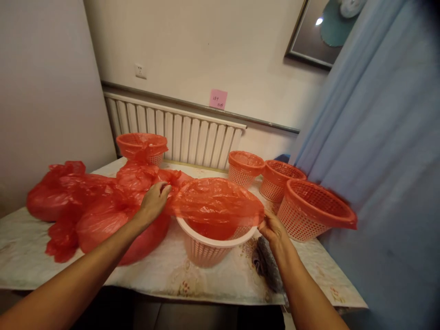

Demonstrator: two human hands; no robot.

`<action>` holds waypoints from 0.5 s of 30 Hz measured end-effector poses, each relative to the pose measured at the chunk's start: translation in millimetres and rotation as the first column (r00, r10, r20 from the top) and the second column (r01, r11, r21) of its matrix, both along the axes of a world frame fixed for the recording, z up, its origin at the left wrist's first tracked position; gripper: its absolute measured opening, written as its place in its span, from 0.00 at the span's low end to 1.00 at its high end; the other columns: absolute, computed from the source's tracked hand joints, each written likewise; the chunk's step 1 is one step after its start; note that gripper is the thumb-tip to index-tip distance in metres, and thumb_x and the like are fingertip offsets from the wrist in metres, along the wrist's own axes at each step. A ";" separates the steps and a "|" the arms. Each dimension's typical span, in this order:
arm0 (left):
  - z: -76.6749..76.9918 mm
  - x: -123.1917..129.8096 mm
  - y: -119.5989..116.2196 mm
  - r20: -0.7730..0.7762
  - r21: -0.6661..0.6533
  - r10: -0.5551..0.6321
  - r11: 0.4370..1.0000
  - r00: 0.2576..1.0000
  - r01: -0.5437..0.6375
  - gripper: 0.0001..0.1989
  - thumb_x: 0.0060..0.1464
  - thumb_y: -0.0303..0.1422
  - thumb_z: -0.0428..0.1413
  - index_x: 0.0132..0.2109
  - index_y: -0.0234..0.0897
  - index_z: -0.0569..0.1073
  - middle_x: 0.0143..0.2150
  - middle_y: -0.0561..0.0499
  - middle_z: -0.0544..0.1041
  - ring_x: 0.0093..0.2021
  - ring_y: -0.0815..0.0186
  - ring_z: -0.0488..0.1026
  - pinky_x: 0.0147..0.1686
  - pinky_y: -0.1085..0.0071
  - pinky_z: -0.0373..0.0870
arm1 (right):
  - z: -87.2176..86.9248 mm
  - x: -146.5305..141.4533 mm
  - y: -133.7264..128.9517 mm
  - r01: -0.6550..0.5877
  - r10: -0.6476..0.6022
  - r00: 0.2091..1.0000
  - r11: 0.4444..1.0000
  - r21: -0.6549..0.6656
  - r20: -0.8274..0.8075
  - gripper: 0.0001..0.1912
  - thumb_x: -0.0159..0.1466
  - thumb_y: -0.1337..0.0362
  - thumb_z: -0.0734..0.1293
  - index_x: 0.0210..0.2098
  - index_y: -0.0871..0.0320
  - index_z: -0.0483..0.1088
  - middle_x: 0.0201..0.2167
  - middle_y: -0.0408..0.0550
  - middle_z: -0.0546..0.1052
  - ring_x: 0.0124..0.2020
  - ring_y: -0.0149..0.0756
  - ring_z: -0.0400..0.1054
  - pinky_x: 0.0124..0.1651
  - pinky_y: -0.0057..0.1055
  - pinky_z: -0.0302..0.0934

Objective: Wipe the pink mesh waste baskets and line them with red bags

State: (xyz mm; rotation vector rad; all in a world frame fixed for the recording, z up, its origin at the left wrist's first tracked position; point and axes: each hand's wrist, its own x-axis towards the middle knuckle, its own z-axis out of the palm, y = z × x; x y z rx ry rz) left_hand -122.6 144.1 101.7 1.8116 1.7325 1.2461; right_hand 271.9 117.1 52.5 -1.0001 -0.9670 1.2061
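A white perforated plastic basket stands upright near the table's front. Across its mouth stretches a thin red plastic bag, draped over the far rim and sagging inside, while the near rim is bare. At the basket's right rim, my right hand pinches the bag's edge. My left hand is closed at the bag's left edge, its fingertips partly hidden behind the hand. Beneath and beside my left arm lie several filled red bags, bunched at their tops; their contents cannot be made out.
Red-lined baskets stand around: one at the back left, and at the right a small one, a middle one and a larger one. A dark cloth lies by my right wrist. A blue curtain borders the table's right side.
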 end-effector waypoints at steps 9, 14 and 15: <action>-16.0 4.1 -71.4 -0.475 0.429 -0.083 0.847 0.876 0.313 0.23 0.60 0.37 0.51 0.61 0.39 0.61 0.58 0.39 0.69 0.60 0.52 0.65 0.61 0.53 0.61 | 0.7 -15.0 -33.5 0.124 -0.108 0.975 0.990 0.072 -0.194 0.16 0.50 0.61 0.71 0.39 0.54 0.70 0.43 0.48 0.78 0.49 0.42 0.71 0.51 0.40 0.67; -18.1 4.7 -73.0 -0.539 0.395 -0.081 0.854 0.838 0.337 0.18 0.62 0.27 0.43 0.57 0.39 0.66 0.58 0.38 0.68 0.57 0.54 0.67 0.55 0.54 0.68 | -1.2 -10.0 -42.0 0.119 -0.105 0.973 0.991 0.059 -0.207 0.18 0.50 0.65 0.72 0.40 0.53 0.70 0.41 0.47 0.77 0.39 0.39 0.72 0.42 0.37 0.70; -17.9 5.5 -72.6 -0.555 0.385 -0.075 0.860 0.828 0.336 0.18 0.62 0.26 0.42 0.55 0.38 0.67 0.57 0.38 0.68 0.56 0.54 0.68 0.53 0.55 0.69 | -1.4 -8.2 -43.1 0.113 -0.099 0.974 0.992 0.060 -0.201 0.17 0.50 0.65 0.72 0.40 0.52 0.69 0.40 0.47 0.77 0.37 0.38 0.72 0.41 0.37 0.70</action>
